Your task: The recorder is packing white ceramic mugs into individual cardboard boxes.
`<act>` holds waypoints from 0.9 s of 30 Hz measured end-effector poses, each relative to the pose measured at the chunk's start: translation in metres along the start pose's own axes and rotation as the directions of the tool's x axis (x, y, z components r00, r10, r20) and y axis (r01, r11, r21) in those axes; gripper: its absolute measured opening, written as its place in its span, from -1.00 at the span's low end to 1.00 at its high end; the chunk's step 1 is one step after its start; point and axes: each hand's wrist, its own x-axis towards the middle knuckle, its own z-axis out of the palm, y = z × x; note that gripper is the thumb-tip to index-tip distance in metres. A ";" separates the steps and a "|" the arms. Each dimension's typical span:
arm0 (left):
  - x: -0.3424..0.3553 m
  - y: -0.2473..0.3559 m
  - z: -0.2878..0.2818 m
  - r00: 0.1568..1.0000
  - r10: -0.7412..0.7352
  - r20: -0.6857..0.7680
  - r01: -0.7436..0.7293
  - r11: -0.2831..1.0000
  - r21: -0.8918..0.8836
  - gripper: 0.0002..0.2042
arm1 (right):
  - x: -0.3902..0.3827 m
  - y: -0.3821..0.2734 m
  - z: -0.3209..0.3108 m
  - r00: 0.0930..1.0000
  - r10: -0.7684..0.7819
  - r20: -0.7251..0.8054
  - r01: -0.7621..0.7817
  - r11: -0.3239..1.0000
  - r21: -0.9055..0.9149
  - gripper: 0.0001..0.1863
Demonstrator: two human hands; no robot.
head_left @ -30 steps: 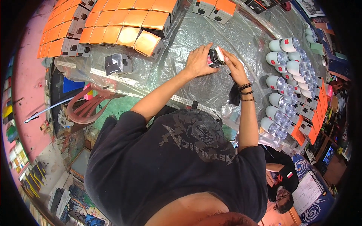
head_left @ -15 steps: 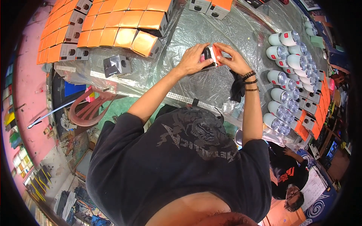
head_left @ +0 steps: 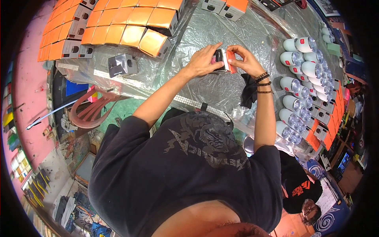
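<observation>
A small carton (head_left: 231,68) with an orange side, a white edge and a dark side is between my hands above the plastic-covered table (head_left: 197,35). My left hand (head_left: 200,63) is closed on its dark left side, with the thumb low against it and the fingers pointing away from me. On the orange right side, my right hand (head_left: 249,64) grips with thumb and fingertips. What is inside the carton is hard to make out. Just below my right wrist, which wears dark beaded bracelets, lies a crumpled black cloth (head_left: 248,91).
Rows of orange-topped boxes (head_left: 130,15) fill the far left, with a lone dark grey box (head_left: 122,65) nearer. White tumblers (head_left: 292,83) with clear lids stand at the right, beside more orange boxes (head_left: 335,114). Another person (head_left: 298,181) is at lower right; a brown chair (head_left: 85,112) stands left.
My right hand has shifted slightly right and the carton's orange side shows more. My left hand stays on the dark side. The whole view has moved a little.
</observation>
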 end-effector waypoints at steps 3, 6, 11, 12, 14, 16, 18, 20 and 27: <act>0.001 0.002 -0.004 1.000 0.004 0.019 -0.004 1.000 0.011 -0.15 | 0.000 -0.003 0.002 1.000 0.022 -0.018 -0.022 0.999 -0.043 -0.51; 0.000 0.003 -0.006 0.999 -0.008 0.046 0.007 1.000 0.021 -0.12 | 0.000 -0.009 0.006 0.999 0.033 -0.035 -0.036 0.996 -0.084 -0.50; -0.002 0.000 -0.004 0.999 0.009 0.035 -0.008 0.999 -0.039 -0.09 | 0.000 -0.020 0.011 0.997 0.066 -0.047 -0.072 0.987 -0.143 -0.48; -0.002 0.000 -0.004 0.999 0.009 0.032 -0.008 0.999 -0.038 -0.09 | -0.001 -0.022 0.011 0.994 0.099 -0.039 -0.104 0.986 -0.134 -0.49; -0.001 0.000 -0.003 1.000 0.030 -0.004 -0.030 0.998 -0.048 -0.09 | 0.000 -0.023 0.010 0.991 0.131 -0.030 -0.134 0.983 -0.126 -0.51; 0.000 0.000 -0.002 1.000 0.020 0.013 -0.019 0.998 -0.057 -0.09 | 0.002 -0.022 0.007 0.989 0.148 0.004 -0.142 0.955 -0.259 -0.56; 0.001 0.001 -0.003 1.000 0.009 0.030 -0.007 0.998 -0.068 -0.08 | 0.005 -0.020 0.003 0.993 0.114 0.029 -0.103 0.962 -0.253 -0.60; 0.002 0.003 -0.004 0.998 0.027 0.063 -0.024 0.999 -0.037 -0.07 | 0.008 -0.017 0.000 0.996 0.077 0.048 -0.062 0.964 -0.260 -0.62; 0.003 0.005 -0.003 0.995 0.013 0.101 -0.011 1.000 -0.019 -0.07 | 0.015 -0.002 -0.001 0.994 0.106 -0.016 -0.107 0.975 -0.194 -0.68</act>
